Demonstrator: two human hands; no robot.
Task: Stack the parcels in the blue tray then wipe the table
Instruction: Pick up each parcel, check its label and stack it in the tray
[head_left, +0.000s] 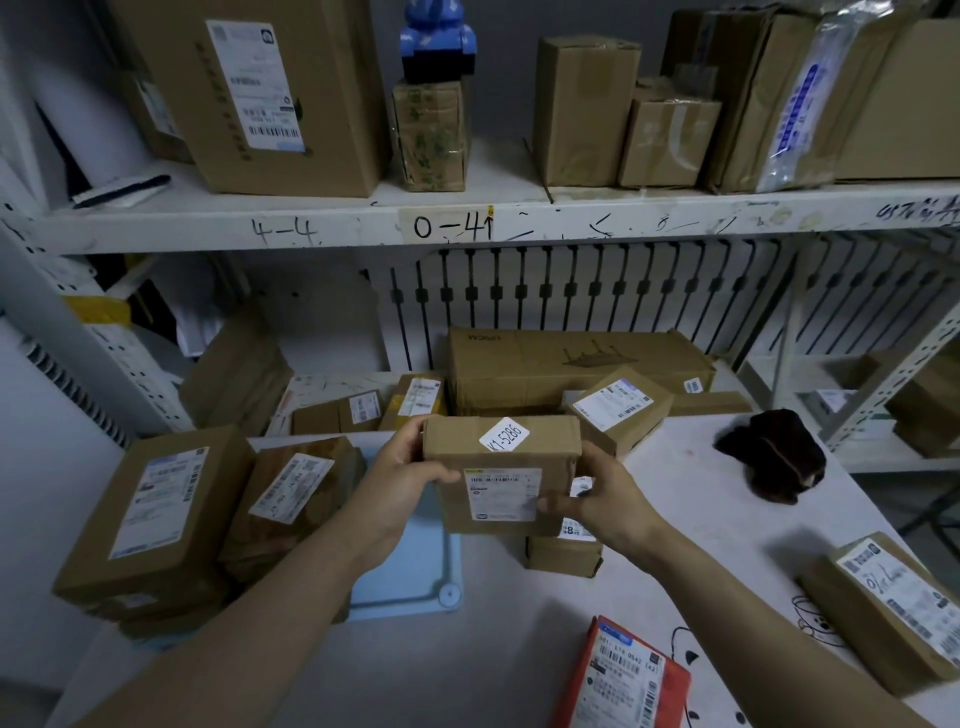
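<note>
Head view. Both hands are up over the table (519, 649), clamped on one brown parcel (498, 467) with a white sticker reading K1-5286. The left hand (410, 467) grips its left side, thumb on the front face and fingers curled round the back. The right hand (597, 499) pinches the lower right corner, thumb on the label.

The parcel is held in the air, tilted toward the camera, above the right edge of the blue tray (410, 582).

Two larger parcels sit at the tray's left: a flat box (156, 514) and a wrapped box (291, 499) beside it. Whether they rest inside the tray cannot be told.

On the table:
- a small box (563, 556) just below the held parcel
- an orange mailer (623, 680) near the front
- a labelled box (883, 608) at the right
- a dark cloth (774, 457) far right, well apart from the hands
</note>
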